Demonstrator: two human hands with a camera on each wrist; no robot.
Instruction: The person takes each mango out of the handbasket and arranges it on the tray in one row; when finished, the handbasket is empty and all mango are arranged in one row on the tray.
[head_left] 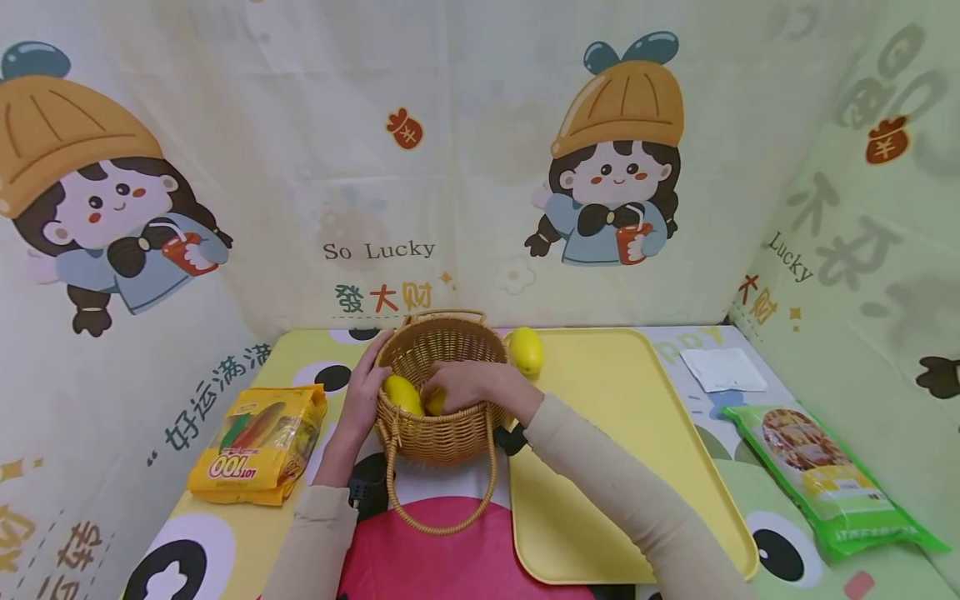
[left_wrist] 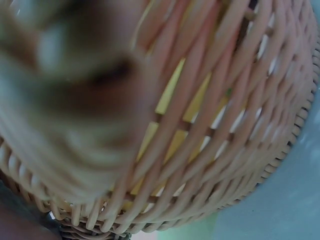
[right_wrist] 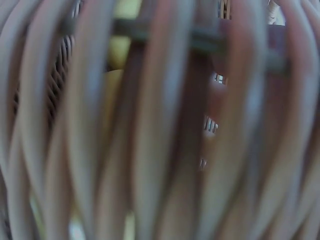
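Observation:
A round wicker basket (head_left: 450,437) stands in the middle, its front handle hanging down toward me. My left hand (head_left: 365,392) grips the basket's left rim. Inside, a lemon (head_left: 402,393) lies against the left wall. My right hand (head_left: 468,385) reaches over the rim into the basket, its fingers curled on a second yellow fruit (head_left: 435,402), mostly covered by the hand. Another lemon (head_left: 527,352) rests at the tray's far left corner, just right of the basket. Close weave (left_wrist: 225,100) fills the left wrist view, with yellow showing through the gaps; strands (right_wrist: 165,125) block most of the right wrist view.
A yellow tray (head_left: 600,467) lies to the right. Beyond it are a white packet (head_left: 723,369) and a green food bag (head_left: 828,479). At left lies a yellow snack bag (head_left: 258,446). Printed cloth walls (head_left: 480,167) enclose the back and sides.

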